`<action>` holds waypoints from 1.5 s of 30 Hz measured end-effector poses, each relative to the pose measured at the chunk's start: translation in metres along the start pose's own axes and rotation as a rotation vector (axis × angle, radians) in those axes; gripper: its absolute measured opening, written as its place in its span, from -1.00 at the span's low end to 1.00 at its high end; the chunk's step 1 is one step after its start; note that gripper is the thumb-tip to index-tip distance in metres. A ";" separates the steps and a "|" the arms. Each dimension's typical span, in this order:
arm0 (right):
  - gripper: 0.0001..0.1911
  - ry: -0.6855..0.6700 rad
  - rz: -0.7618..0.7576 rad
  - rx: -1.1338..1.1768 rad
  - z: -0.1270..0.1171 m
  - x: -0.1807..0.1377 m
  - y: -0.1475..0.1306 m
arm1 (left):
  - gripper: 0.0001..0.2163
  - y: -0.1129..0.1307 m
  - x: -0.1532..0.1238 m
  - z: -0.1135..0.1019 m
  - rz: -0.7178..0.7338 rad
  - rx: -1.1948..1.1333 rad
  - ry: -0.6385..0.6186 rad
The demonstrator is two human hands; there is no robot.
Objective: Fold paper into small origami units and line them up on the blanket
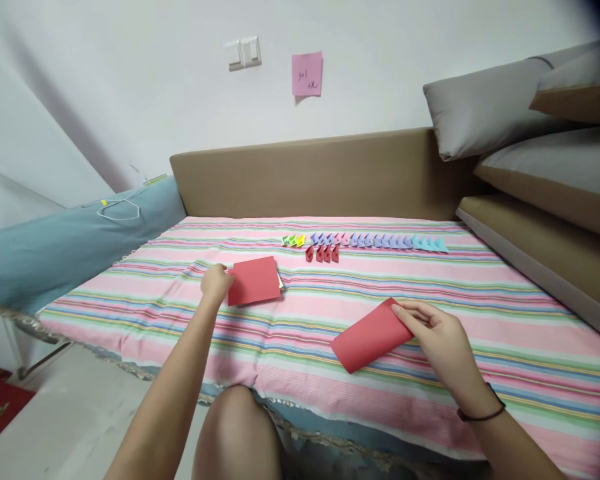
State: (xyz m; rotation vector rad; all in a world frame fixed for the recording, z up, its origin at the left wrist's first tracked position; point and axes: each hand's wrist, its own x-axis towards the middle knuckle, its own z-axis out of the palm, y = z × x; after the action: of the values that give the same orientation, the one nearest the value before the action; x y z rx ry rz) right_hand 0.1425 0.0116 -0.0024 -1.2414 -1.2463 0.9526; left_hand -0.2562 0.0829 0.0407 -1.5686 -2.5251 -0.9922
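My right hand (433,327) pinches a red sheet of paper (373,335) at its upper right corner, thumb on top. The sheet is a rectangle, slanting down to the left above the striped cloth. On the left, my left hand (216,283) is closed at the left edge of a stack of red paper (254,281); most of its fingers are hidden. Pale sheets peek out from under the stack's right side. Beyond both hands, a long row of small folded paper pieces (365,241) runs from green and yellow through purple and pink to light blue. Several red folded pieces (327,253) stand in front of it.
A striped cloth (300,320) covers the bed-like surface. Behind it rises a brown backrest (305,177). Grey and brown cushions (555,160) are piled at the right. A blue-covered armrest (80,227) with a white wire hanger (119,210) lies left. A pink note (307,73) sticks to the wall.
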 end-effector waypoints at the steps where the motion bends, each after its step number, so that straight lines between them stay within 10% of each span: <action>1: -0.68 -0.002 0.003 0.022 0.001 0.000 0.000 | -0.69 0.007 -0.006 0.000 0.009 -0.054 -0.049; 8: -0.74 0.032 0.017 0.175 0.006 -0.007 -0.009 | -0.68 0.096 -0.112 0.017 0.286 -0.622 -0.566; 13: -0.77 0.327 -0.109 0.202 0.005 -0.013 -0.017 | -0.55 0.128 -0.183 0.026 0.135 -1.248 -0.801; 24: -0.72 0.439 -0.022 0.390 0.032 -0.024 -0.027 | -0.47 0.169 -0.247 0.051 -0.258 -1.831 -0.816; 31: -0.76 0.339 0.042 0.410 0.052 -0.045 -0.031 | -0.58 0.190 -0.247 0.050 -0.536 -1.881 -0.356; 45: -0.85 0.004 0.010 0.228 0.019 -0.040 -0.035 | -0.61 0.172 -0.219 0.039 -0.415 -1.706 -0.362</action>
State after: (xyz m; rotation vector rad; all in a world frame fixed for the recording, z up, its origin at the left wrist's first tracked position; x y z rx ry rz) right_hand 0.1143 -0.0294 0.0245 -1.0706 -1.0957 1.0676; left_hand 0.0041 -0.0216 0.0261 -1.1380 -1.8604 -3.7243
